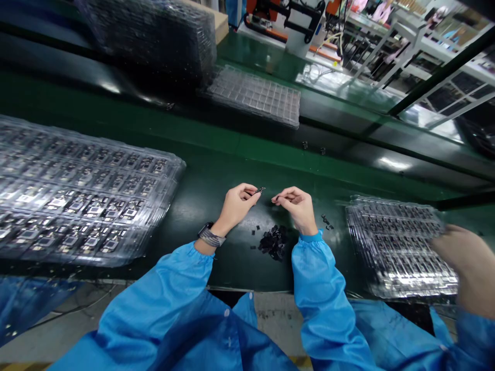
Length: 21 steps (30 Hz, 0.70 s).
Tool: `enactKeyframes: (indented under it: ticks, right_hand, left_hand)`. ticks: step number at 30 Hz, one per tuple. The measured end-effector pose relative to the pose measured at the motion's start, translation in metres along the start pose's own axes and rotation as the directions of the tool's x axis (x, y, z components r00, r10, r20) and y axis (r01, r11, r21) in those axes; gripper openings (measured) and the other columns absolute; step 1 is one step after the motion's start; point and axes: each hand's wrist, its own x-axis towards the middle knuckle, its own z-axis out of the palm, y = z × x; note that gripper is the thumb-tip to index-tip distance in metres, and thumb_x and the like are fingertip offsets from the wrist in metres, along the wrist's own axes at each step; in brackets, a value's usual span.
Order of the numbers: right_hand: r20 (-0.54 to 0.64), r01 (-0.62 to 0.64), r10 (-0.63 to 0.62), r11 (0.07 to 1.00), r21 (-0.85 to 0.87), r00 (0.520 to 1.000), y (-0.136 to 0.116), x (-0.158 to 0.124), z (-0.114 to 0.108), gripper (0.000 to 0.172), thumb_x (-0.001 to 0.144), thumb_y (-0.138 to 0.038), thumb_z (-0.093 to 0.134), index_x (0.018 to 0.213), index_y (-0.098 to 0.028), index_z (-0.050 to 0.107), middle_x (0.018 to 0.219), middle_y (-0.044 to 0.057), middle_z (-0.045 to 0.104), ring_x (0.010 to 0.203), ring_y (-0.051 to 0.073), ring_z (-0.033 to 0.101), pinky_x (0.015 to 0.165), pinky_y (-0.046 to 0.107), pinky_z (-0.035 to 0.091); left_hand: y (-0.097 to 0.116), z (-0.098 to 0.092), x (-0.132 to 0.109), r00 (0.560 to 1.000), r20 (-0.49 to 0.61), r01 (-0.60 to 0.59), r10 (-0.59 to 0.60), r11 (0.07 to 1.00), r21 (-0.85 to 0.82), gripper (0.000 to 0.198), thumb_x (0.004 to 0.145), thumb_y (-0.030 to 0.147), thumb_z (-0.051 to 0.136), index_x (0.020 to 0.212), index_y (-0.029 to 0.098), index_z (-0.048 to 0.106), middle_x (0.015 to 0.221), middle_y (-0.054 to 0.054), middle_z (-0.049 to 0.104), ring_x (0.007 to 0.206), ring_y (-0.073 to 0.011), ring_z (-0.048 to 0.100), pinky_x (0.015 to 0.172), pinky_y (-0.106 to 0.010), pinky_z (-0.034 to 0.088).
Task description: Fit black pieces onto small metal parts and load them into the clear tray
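The fingers of my left hand (pixel 236 207) grip a small black metal clip (pixel 259 190), its long axis angled toward my right hand (pixel 297 208); those closed fingers (pixel 280 197) sit just beside it, seemingly empty.

Honestly, I'm not catching a single readable word, number or logo anywhere here. The tiny markings on the circuit boards (pixel 77 216) sitting in the clear plastic tray (pixel 172 165) left of the left hand (pixel 235 206) are staying too small and glary to make out, and the same goes for the second tray (pixel 358 219) right of the right hand (pixel 297 208).
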Motion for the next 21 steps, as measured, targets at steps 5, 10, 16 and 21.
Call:
enactKeyframes:
  ticks: [5,10,16,21]
  right_hand:
    - [-0.03,0.028,-0.027,0.999,0.026,0.999,0.002,0.0,0.005,0.025,0.077,-0.035,0.086,0.082,-0.022,0.065,0.084,0.005,0.081,0.08,0.021,0.078,0.075,0.035,0.062]
    - [-0.033,0.007,-0.008,1.0,-0.025,0.999,0.005,-0.001,0.009,0.029,0.076,-0.04,0.085,0.081,-0.022,0.063,0.082,0.006,0.081,0.08,0.024,0.079,0.074,0.037,0.063]
    - [-0.061,0.018,-0.024,0.996,-0.093,0.998,0.006,-0.001,0.01,0.028,0.074,-0.041,0.086,0.082,-0.021,0.068,0.083,0.008,0.08,0.083,0.026,0.079,0.077,0.039,0.064]
    - [-0.049,0.005,-0.008,0.998,-0.058,0.999,0.007,-0.002,0.011,0.031,0.073,-0.041,0.089,0.088,-0.021,0.071,0.088,0.008,0.081,0.087,0.026,0.08,0.079,0.038,0.064]
  left_hand:
    - [0.001,0.001,-0.001,1.0,0.008,-0.009,0.009,1.0,0.013,0.028,0.08,0.039,0.077,0.093,0.016,0.071,0.081,-0.006,0.072,0.07,-0.0183,0.069,0.067,-0.03,0.053]
    - [0.003,0.003,-0.003,1.0,0.011,-0.023,0.022,0.999,0.027,0.025,0.08,0.037,0.077,0.092,0.016,0.071,0.081,-0.006,0.073,0.071,-0.018,0.068,0.067,-0.029,0.053]
    - [0.003,0.003,-0.004,0.999,0.009,-0.039,0.038,0.999,0.029,0.022,0.08,0.035,0.077,0.092,0.016,0.072,0.08,-0.006,0.073,0.071,-0.0176,0.068,0.064,-0.028,0.051]
    - [0.004,0.003,-0.004,1.0,0.018,-0.025,0.025,0.999,0.028,0.023,0.081,0.035,0.076,0.093,0.016,0.071,0.082,-0.006,0.074,0.073,-0.0182,0.069,0.068,-0.029,0.052]
